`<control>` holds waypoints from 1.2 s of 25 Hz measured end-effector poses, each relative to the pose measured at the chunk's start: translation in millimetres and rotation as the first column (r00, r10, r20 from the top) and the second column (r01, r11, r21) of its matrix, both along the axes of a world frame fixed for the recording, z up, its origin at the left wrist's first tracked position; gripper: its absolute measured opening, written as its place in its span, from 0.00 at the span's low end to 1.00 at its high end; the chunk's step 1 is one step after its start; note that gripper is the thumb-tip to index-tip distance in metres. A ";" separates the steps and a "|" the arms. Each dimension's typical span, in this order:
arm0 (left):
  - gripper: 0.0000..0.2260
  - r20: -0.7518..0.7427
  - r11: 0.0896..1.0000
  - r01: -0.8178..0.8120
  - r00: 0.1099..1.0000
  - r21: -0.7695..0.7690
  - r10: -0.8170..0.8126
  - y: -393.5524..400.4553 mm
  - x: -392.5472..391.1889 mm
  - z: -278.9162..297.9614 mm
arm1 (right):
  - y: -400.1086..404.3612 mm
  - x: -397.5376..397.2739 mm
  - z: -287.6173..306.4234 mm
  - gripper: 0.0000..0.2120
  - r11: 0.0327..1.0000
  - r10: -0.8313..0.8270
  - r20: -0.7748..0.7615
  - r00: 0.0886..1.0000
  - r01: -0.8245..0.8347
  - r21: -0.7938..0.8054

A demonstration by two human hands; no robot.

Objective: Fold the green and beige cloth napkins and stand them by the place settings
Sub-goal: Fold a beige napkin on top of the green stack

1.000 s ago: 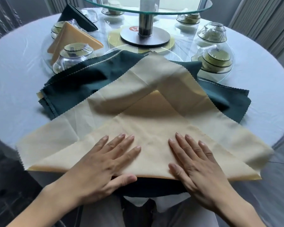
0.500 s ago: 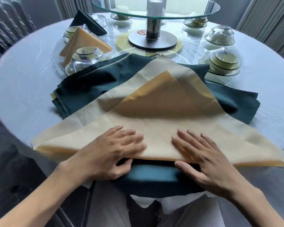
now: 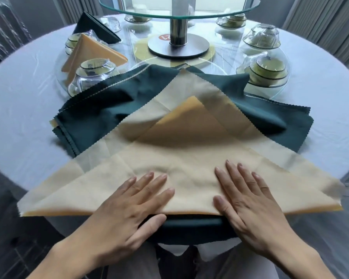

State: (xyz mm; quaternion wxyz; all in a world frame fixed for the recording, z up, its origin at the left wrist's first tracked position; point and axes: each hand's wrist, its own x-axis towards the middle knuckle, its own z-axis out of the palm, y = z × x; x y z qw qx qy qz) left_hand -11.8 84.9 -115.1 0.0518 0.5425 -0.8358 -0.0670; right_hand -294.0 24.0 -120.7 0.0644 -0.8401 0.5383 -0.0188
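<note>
two hands are lying flat on the beige napkin at the near edge of the worktop. the left hand is pressing with its fingers spread and straight, and its thumb is reaching past the folded edge onto the green napkin that is hanging over the worktop edge underneath. the right hand is doing the same on the other side, fingers straight, pinching nothing. so neither grip is holding cloth, both are only pressing it down.

the beige napkin is lying as a wide triangle. its long folded edge is running left to right just under the palms, and its point is lying away from the person, toward the glass turntable. the upper layer near that point is bulging up a little, not lying flat. more green napkins are piled under it, further back.

the next fold, i think, is depending on this: the two far-out corners of the long edge are lying well apart from the hands, one to the left of the left hand, one to the right of the right hand, so each hand is nearer to its own corner.

one folded beige napkin and one folded green napkin are already standing by the wrapped bowls on the left
</note>
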 end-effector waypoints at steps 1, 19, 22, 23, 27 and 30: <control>0.24 0.028 1.000 -0.026 0.999 0.009 0.026 -2.8 -0.4 -5.1 | -8.1 1.5 -1.3 0.38 1.000 0.005 -0.004 1.000 -0.005 0.015; 0.33 0.185 0.991 -0.122 0.974 -0.058 0.131 -52.2 -17.8 -1.3 | -147.1 102.3 64.0 0.32 0.945 0.003 -0.115 0.993 -0.040 -0.324; 0.31 0.190 0.982 -0.180 0.963 -0.065 0.189 -51.2 -27.9 -6.5 | -160.5 107.6 65.2 0.32 0.947 0.021 -0.159 0.987 -0.071 -0.315; 0.30 0.187 0.980 -0.186 0.963 -0.067 0.196 -51.3 -29.6 -8.6 | -162.9 107.7 65.5 0.32 0.943 0.033 -0.174 0.984 -0.088 -0.321; 0.30 0.185 0.976 -0.178 0.962 -0.128 0.200 -53.5 -28.8 -15.4 | -172.2 109.7 70.4 0.32 0.946 0.048 -0.221 0.974 -0.115 -0.303; 0.33 0.150 0.976 -0.187 0.968 -0.113 0.203 -57.5 -28.3 -14.2 | -178.3 113.1 73.4 0.32 0.952 0.053 -0.221 0.974 -0.116 -0.285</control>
